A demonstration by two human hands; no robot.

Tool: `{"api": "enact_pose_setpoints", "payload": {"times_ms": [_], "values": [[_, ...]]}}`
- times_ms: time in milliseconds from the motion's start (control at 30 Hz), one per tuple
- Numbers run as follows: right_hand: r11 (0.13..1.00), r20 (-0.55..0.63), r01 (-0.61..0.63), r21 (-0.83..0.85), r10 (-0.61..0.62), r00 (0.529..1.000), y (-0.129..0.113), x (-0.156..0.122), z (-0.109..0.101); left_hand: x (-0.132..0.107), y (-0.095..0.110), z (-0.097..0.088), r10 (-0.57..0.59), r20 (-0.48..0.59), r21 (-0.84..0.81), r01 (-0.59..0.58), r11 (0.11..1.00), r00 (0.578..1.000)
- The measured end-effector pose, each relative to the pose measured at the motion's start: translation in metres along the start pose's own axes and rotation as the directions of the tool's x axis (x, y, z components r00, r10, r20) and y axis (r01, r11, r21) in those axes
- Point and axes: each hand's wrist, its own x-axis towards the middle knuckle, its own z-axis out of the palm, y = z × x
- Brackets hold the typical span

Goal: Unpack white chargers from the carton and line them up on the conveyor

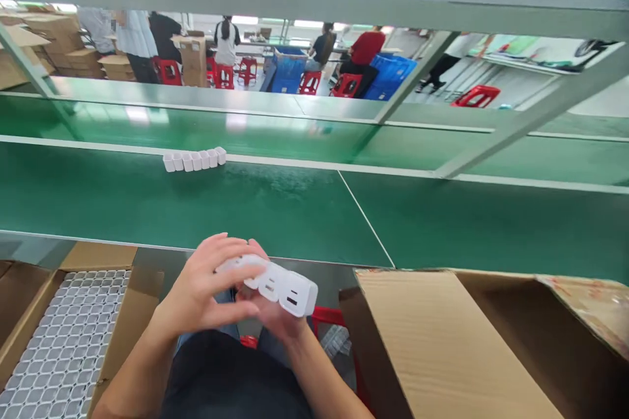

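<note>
Both hands hold a row of white chargers (pixel 275 283) in front of the body, just before the green tabletop (pixel 246 209). The left hand (pixel 206 291) closes its fingers over the top, and the right hand (pixel 272 317) grips from below. Another white row (pixel 194 160) lies far on the tabletop.

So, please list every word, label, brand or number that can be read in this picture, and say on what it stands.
No text can be read.
White chargers held in both hands: sockets only, no print visible.
Cardboard box on the right: reddish marks on a flap, too blurred to read.
Posters on the far wall: too small and blurred.
Row of white chargers on the green belt: no print visible.
</note>
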Motion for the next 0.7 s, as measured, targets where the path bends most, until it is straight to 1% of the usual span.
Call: {"api": "enact_pose_setpoints", "payload": {"times_ms": [33, 67, 100, 133, 167, 200, 233, 267, 300, 333, 367, 400, 433, 500, 567, 633, 700], "values": [[1.0, -0.014, 0.006, 0.022, -0.006, 1.0, -0.006, 0.01, -0.008, -0.004, -0.019, -0.002, -0.084, -0.048, 0.004, 0.084, 0.996, 0.995], [1.0, -0.03, 0.012, -0.011, -0.012, 0.999, -0.014, 0.023, -0.014, -0.009, -0.041, -0.003, -0.195, -0.098, 0.011, 0.197, 0.98, 0.976], [0.993, -0.045, 0.016, -0.116, -0.022, 0.999, -0.024, 0.038, -0.019, -0.013, -0.064, -0.004, -0.338, -0.156, 0.037, 0.347, 0.937, 0.928], [0.964, -0.06, 0.013, -0.267, -0.029, 0.998, -0.033, 0.056, -0.021, -0.018, -0.088, -0.005, -0.423, -0.21, 0.061, 0.444, 0.894, 0.881], [0.897, -0.078, 0.007, -0.443, -0.046, 0.996, -0.042, 0.077, -0.021, -0.023, -0.111, -0.004, -0.475, -0.261, 0.078, 0.509, 0.857, 0.84], [0.784, -0.095, -0.009, -0.621, -0.064, 0.993, -0.05, 0.1, -0.017, -0.028, -0.133, -0.003, -0.521, -0.311, 0.09, 0.57, 0.817, 0.795], [0.629, -0.11, -0.033, -0.777, -0.084, 0.99, -0.056, 0.125, -0.01, -0.033, -0.151, -0.001, -0.556, -0.35, 0.096, 0.62, 0.779, 0.754], [0.448, -0.125, -0.066, -0.891, -0.104, 0.987, -0.06, 0.15, -0.001, -0.038, -0.165, 0.001, -0.587, -0.381, 0.093, 0.661, 0.745, 0.715], [0.274, -0.14, -0.107, -0.956, -0.103, 0.985, -0.062, 0.175, 0.01, -0.043, -0.176, 0.003, -0.612, -0.406, 0.087, 0.696, 0.713, 0.678], [0.12, -0.157, -0.146, -0.982, -0.09, 0.984, -0.062, 0.2, 0.022, -0.047, -0.183, 0.005, -0.632, -0.427, 0.079, 0.723, 0.686, 0.646], [0.0, -0.182, -0.182, -0.983, -0.056, 0.982, -0.061, 0.223, 0.034, -0.051, -0.188, 0.007, -0.647, -0.444, 0.07, 0.744, 0.664, 0.62], [-0.088, -0.215, -0.216, -0.972, -0.026, 0.976, -0.057, 0.245, 0.047, -0.054, -0.19, 0.009, -0.658, -0.455, 0.062, 0.758, 0.649, 0.6], [-0.149, -0.25, -0.247, -0.957, 0.001, 0.968, -0.053, 0.264, 0.058, -0.057, -0.191, 0.01, -0.665, -0.459, 0.056, 0.766, 0.64, 0.589], [-0.212, -0.323, -0.309, -0.927, 0.035, 0.946, -0.043, 0.296, 0.077, -0.059, -0.191, 0.013, -0.674, -0.447, 0.051, 0.769, 0.638, 0.588], [-0.236, -0.381, -0.357, -0.904, 0.063, 0.922, -0.034, 0.319, 0.09, -0.058, -0.191, 0.014, -0.679, -0.423, 0.052, 0.764, 0.643, 0.6], [-0.259, -0.42, -0.385, -0.886, 0.096, 0.902, -0.026, 0.335, 0.098, -0.057, -0.191, 0.015, -0.682, -0.408, 0.057, 0.762, 0.645, 0.607], [-0.277, -0.434, -0.388, -0.879, 0.125, 0.892, -0.023, 0.345, 0.105, -0.055, -0.191, 0.016, -0.685, -0.396, 0.065, 0.763, 0.644, 0.612]]}}
